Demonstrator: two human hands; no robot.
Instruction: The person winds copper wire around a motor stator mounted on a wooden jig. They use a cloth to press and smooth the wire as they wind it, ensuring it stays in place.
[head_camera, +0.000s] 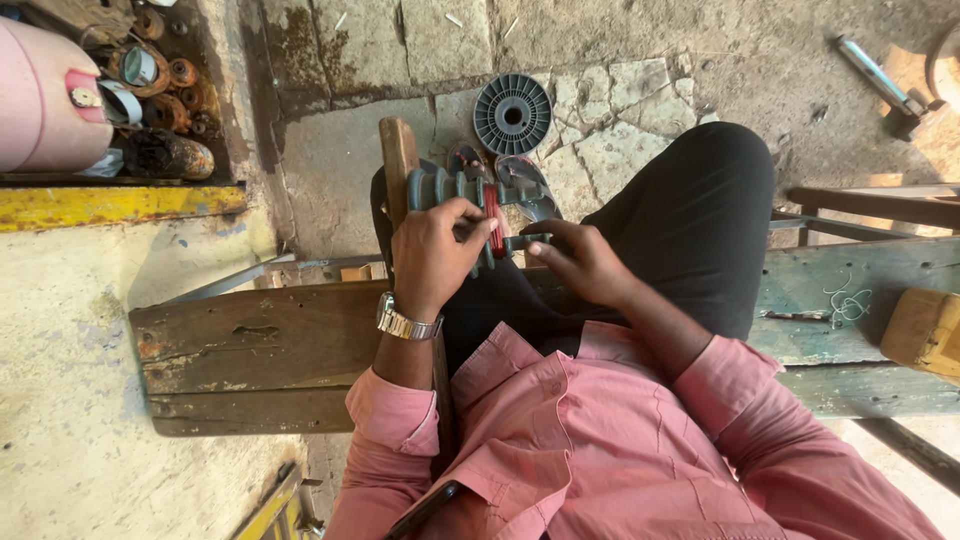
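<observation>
at the middle of the head view, just above my lap, i've got the grey ribbed winding form (450, 190) lying across my knee, its long axis running nine to three o'clock, one end toward the wooden handle (398, 160) at nine. my left hand (432, 250) is closed over its top, fingers curled onto the red wire band (492, 220). my right hand (580, 262) pinches the form's right end, thumb and fingers together on it. risk as i read it: the form only rests on my knee, so a hard tug on the wire could roll it off toward the stone floor (640, 110). at twelve o'clock a grey plastic spool (512, 113) lies flat. the wooden bench (250, 350) sits under me at nine.
</observation>
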